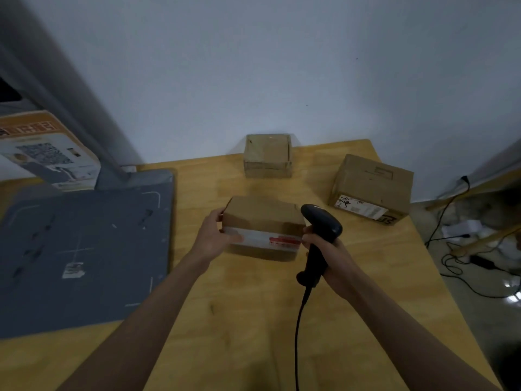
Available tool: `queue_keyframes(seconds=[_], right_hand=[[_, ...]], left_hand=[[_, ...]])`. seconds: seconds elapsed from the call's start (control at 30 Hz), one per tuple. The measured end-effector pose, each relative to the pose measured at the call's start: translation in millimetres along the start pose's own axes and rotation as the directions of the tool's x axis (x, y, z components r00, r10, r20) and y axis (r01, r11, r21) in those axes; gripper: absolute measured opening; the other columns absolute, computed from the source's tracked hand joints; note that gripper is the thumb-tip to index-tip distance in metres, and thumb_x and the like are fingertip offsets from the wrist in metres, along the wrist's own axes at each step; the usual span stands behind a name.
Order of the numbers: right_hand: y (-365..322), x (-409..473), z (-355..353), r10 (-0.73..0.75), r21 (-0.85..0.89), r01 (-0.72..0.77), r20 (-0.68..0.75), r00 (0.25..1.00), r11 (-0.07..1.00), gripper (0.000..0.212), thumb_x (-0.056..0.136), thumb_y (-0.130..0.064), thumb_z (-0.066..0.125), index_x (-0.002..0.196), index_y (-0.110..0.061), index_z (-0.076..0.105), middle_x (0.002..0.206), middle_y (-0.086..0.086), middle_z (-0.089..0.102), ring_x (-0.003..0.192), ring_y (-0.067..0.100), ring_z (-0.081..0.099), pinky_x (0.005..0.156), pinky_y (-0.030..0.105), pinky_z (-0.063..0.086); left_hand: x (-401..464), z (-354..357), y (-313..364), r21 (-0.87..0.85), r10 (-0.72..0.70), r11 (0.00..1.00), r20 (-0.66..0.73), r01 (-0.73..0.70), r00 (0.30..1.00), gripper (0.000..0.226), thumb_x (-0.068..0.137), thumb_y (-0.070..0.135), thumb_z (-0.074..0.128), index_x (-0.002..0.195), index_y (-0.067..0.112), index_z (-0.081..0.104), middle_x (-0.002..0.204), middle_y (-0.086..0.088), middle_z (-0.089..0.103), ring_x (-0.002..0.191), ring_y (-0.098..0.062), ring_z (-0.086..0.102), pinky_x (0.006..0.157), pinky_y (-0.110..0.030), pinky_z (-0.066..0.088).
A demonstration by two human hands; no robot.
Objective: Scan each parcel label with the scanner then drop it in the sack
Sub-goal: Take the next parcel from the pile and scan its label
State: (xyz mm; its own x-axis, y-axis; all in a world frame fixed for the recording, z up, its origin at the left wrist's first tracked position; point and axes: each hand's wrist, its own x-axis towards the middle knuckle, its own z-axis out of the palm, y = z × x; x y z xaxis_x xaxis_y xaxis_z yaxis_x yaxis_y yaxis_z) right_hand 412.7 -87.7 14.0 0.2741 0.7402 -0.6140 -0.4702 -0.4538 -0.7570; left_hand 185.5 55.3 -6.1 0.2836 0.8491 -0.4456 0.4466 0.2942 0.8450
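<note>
A brown cardboard parcel [262, 218] with a white and red label on its near side sits on the wooden table [253, 320] in the middle of the view. My left hand [215, 235] grips its left end. My right hand [328, 255] holds a black corded scanner [320, 235] upright just right of the parcel, its head touching or almost touching the parcel's right corner. Two more parcels lie further back: a small one [267, 155] by the wall and a larger one [370, 186] with a white label at the right. No sack is in view.
A dark grey platform [81, 249] with white markings and a grey post [70, 88] covers the table's left side. A printed box [48, 150] stands behind it. Cables [462, 249] lie on the floor beyond the table's right edge. A white wall is at the back.
</note>
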Motion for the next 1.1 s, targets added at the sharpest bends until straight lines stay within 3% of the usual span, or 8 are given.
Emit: queue_keyframes(seconds=[0.1,0.27,0.37,0.5,0.63,0.77,0.87,1.1], right_hand=[[14,-25,1,-0.039,0.017,0.039,0.000,0.999,0.999,0.011,0.095,-0.013,0.067,0.105,-0.016,0.065,0.124,0.008,0.065,0.123,0.026,0.059,0.091,0.039,0.046],[44,-72,-1,-0.065,0.019,0.064,0.031,0.997,0.998,0.012,0.095,-0.015,0.067,0.107,-0.014,0.063,0.121,0.007,0.069,0.122,0.023,0.061,0.104,0.052,0.048],[68,-95,-2,-0.055,0.039,0.054,0.024,0.998,0.998,0.013,0.095,-0.015,0.067,0.108,-0.012,0.064,0.112,0.008,0.066,0.117,0.026,0.061,0.103,0.053,0.050],[100,-123,-2,-0.008,0.046,0.009,-0.023,1.000,0.999,0.011,0.097,-0.011,0.064,0.108,-0.009,0.063,0.110,0.009,0.069,0.114,0.024,0.065,0.095,0.047,0.055],[125,-140,1,-0.003,0.042,0.007,-0.102,0.995,0.999,0.007,0.097,-0.010,0.064,0.104,-0.009,0.065,0.106,0.008,0.068,0.104,0.024,0.065,0.088,0.042,0.054],[137,-148,2,-0.009,0.096,0.026,-0.173,0.985,0.995,0.016,0.096,-0.013,0.068,0.111,-0.009,0.065,0.110,0.012,0.067,0.110,0.030,0.064,0.096,0.045,0.052],[141,-157,0,-0.042,0.040,0.051,-0.204,0.978,0.998,0.026,0.094,-0.017,0.070,0.119,-0.011,0.065,0.117,0.011,0.070,0.111,0.029,0.066,0.096,0.048,0.054],[162,-183,2,-0.013,-0.115,-0.005,-0.157,0.988,0.993,0.016,0.094,-0.010,0.067,0.109,-0.006,0.068,0.089,0.010,0.062,0.083,0.025,0.062,0.073,0.039,0.051]], left_hand=[[-37,-6,-7,0.023,0.039,0.999,0.015,-0.039,0.999,0.089,0.073,0.006,0.085,0.147,0.025,0.040,0.134,0.005,0.049,0.114,-0.021,0.057,0.077,-0.025,0.051],[-101,-17,-34,0.092,0.043,0.995,0.062,-0.048,0.997,0.110,0.068,0.012,0.090,0.154,0.032,0.024,0.131,0.011,0.046,0.109,-0.016,0.057,0.068,-0.017,0.047],[-133,-19,-61,0.149,0.034,0.987,0.126,-0.053,0.991,0.110,0.058,0.019,0.096,0.146,0.033,0.031,0.133,0.017,0.046,0.117,-0.020,0.057,0.078,-0.024,0.055],[-168,-21,-95,0.321,0.017,0.944,0.193,-0.079,0.981,0.133,0.060,0.019,0.095,0.159,0.024,0.008,0.153,0.008,0.022,0.128,-0.025,0.048,0.097,-0.037,0.053],[-192,-18,-116,0.326,0.105,0.927,0.242,-0.183,0.964,0.125,0.062,0.011,0.092,0.158,0.030,0.013,0.149,0.011,0.017,0.126,-0.018,0.043,0.080,-0.015,0.053],[-202,-19,-116,0.283,0.116,0.945,0.173,-0.162,0.978,0.111,0.058,0.024,0.095,0.149,0.035,0.032,0.141,0.006,0.035,0.110,-0.019,0.057,0.067,-0.016,0.052],[-209,-17,-109,0.221,0.054,0.972,0.121,-0.079,0.991,0.100,0.060,0.036,0.094,0.141,0.037,0.037,0.130,0.010,0.047,0.106,-0.012,0.055,0.072,-0.021,0.046],[-214,-2,-129,0.023,-0.203,0.979,0.105,0.201,0.974,0.080,0.064,0.069,0.079,0.122,0.026,0.043,0.121,0.000,0.059,0.108,-0.015,0.061,0.101,-0.043,0.050]])
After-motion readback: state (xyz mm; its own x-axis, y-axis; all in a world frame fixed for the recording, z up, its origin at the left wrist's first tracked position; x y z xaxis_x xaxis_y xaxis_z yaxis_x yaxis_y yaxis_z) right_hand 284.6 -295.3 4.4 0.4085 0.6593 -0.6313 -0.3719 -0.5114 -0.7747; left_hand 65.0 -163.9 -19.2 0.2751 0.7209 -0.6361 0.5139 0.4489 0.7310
